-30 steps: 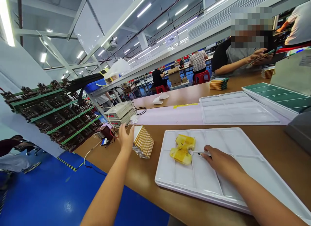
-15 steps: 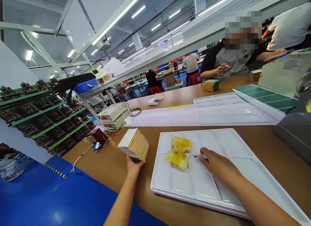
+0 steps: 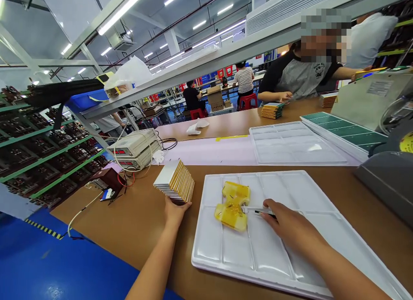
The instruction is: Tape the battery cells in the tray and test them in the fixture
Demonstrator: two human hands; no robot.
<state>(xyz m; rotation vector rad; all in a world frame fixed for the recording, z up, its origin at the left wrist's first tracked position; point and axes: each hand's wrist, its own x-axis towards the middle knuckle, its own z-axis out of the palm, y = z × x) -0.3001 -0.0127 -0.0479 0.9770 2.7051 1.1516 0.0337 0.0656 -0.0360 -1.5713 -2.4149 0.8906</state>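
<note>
My left hand grips the near lower end of a stack of flat white pieces with yellow edges, thumb along its right side. The stack leans at a slant above the brown table. In my right hand is a slim white-and-dark stick-like tool, held between thumb and fingers; I cannot make out its exact kind. Its far end meets the right side of a yellow, notched block wrapped in tape. That block lies on a white compartmented plastic tray.
Stacked meters with red displays and a dark red box with wires stand at the left. Beyond lie another white tray and green-topped sheets. A grey machine is at the right. A co-worker sits across.
The view has turned slightly, so most things sit further left. My left hand still holds the stack, and the tool's end remains at the yellow block.
</note>
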